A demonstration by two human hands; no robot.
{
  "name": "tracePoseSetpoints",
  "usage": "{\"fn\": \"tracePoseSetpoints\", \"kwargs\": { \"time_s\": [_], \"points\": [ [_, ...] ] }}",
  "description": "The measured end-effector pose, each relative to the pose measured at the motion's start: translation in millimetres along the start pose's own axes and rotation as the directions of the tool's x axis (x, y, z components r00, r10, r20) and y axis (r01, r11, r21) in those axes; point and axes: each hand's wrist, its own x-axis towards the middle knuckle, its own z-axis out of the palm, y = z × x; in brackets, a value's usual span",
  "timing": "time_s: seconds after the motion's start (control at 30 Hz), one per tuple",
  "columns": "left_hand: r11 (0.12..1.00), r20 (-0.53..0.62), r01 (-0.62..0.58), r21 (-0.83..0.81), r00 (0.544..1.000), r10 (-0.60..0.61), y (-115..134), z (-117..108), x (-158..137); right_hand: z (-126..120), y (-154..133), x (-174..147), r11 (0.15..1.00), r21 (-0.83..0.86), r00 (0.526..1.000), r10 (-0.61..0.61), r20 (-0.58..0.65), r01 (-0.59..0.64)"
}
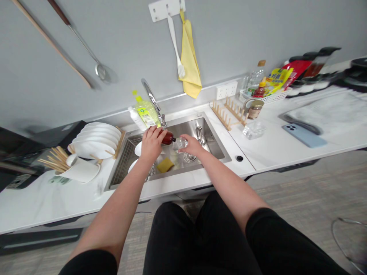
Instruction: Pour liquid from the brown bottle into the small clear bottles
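Observation:
Over the sink (228, 156), my left hand (152, 142) is wrapped round a dark reddish-brown bottle (168, 138) tipped on its side. Its narrow neck points right, towards a small clear cup (179, 144). That cup is in the fingers of my right hand (190, 146); I cannot tell what is inside it. Bottle neck and cup are very close, and whether they touch is unclear. Below them a yellow sponge (165, 165) lies in the sink. White dishes (138, 149) are partly hidden behind my left hand and forearm.
The faucet (151, 97) rises behind my left hand, beside a dish soap bottle (145, 112). Left of the sink stand racked white plates (94, 139) and a tipped white holder (83, 170) with chopsticks. To the right are a wooden rack (229, 112), a jar (255, 109) and a phone (304, 135).

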Motion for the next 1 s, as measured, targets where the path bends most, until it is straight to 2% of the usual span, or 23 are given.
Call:
{"fn": "tracePoseSetpoints", "kwargs": {
  "time_s": [0.43, 1.0],
  "points": [
    [0.999, 0.011, -0.037, 0.018, 0.999, 0.037, 2.6, -10.4, 7.5, -0.2, -2.7, 0.2, 0.998, 0.055, 1.000, 0.017, -0.012, -0.017],
    [0.996, 0.044, -0.087, -0.028, 0.995, 0.088, 6.5, -27.8, 19.6, 0.2, -5.9, 0.8, 0.991, 0.130, 0.999, -0.033, -0.026, 0.036]
  ]
}}
